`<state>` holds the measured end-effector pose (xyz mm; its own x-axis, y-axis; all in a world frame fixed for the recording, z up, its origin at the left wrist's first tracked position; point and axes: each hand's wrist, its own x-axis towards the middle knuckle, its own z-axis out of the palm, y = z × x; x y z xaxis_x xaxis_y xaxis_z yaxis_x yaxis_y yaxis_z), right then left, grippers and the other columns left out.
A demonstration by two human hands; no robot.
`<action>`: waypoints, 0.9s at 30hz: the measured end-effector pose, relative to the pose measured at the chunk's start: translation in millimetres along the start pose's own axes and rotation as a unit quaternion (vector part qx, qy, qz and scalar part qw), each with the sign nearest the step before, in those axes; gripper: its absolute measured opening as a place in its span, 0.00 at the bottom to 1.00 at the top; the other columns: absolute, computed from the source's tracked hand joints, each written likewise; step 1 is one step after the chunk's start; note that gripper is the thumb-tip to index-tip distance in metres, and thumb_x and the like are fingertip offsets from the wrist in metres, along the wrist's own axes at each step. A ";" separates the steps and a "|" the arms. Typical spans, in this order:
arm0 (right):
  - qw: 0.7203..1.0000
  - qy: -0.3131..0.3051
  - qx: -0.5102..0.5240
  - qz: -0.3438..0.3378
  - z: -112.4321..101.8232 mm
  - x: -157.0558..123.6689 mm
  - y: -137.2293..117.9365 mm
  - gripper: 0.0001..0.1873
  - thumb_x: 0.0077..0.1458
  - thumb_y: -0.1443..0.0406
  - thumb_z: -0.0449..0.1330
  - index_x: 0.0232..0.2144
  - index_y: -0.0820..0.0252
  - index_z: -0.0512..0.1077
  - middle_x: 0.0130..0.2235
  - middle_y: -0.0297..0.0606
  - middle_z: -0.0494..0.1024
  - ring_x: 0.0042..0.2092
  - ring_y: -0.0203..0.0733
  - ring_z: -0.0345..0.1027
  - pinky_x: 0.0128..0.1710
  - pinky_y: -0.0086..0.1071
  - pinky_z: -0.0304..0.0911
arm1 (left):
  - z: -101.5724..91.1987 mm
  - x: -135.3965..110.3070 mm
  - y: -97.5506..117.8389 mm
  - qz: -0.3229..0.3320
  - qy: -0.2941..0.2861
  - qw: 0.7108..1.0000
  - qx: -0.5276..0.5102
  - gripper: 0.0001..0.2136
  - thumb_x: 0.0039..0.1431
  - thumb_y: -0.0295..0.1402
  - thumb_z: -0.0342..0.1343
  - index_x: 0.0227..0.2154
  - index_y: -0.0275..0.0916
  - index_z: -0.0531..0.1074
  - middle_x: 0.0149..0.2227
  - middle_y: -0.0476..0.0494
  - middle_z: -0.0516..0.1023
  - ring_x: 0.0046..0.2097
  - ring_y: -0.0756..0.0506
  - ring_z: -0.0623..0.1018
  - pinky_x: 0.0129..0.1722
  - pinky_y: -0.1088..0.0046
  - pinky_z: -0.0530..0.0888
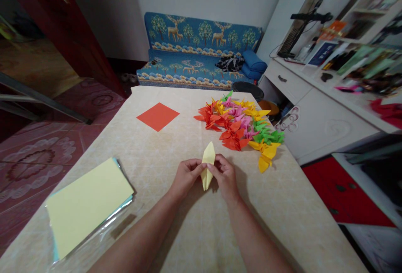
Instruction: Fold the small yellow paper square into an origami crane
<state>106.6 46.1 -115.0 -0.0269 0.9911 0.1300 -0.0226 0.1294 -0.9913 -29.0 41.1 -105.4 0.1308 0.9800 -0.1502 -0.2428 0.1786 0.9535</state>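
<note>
Between my two hands is a pale yellow piece of folded origami paper (209,154), a narrow diamond with one point facing away from me and a split lower end toward me. My left hand (187,176) pinches its left edge, thumb on top. On the right edge, my right hand (226,176) grips it the same way, its thumb close to the other. The fingers beneath the paper are partly hidden. Beyond my right hand lies a pile of folded paper cranes (234,137) in red, pink, orange, yellow and green.
A flat red paper square (158,117) rests on the cloth-covered table (176,239) at the far left. Nearer, a stack of yellow and blue sheets (91,206) lies on clear plastic wrapping. A blue patterned sofa (188,65) stands behind; a white cluttered dresser (333,109) is on the right.
</note>
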 end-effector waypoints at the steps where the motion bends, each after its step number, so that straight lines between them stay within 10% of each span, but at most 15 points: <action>1: 1.000 -0.001 0.004 -0.001 -0.1 0.3 0.2 0.06 0.49 0.64 0.59 0.31 0.59 0.71 0.32 0.34 0.71 0.31 0.36 0.65 0.29 0.26 0.61 | -0.5 0.0 -0.2 0.002 0.000 1.000 0.001 0.13 0.50 0.38 0.60 0.29 0.30 0.78 0.25 0.42 0.77 0.25 0.50 0.71 0.26 0.75 0.65; 27: 0.997 0.009 0.051 -0.065 -3.7 1.1 2.8 0.11 0.45 0.73 0.52 0.25 0.58 0.73 0.32 0.35 0.70 0.38 0.40 0.65 0.39 0.31 0.59 | -1.6 0.5 -3.9 0.111 0.017 0.991 0.072 0.04 0.51 0.29 0.57 0.28 0.34 0.75 0.27 0.45 0.76 0.29 0.49 0.73 0.31 0.75 0.68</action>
<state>110.2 47.6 -117.6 0.0013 0.9665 0.2565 -0.1269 0.2546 -0.9587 -29.5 41.1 -109.7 0.0573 0.9965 0.0607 -0.1221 -0.0533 0.9911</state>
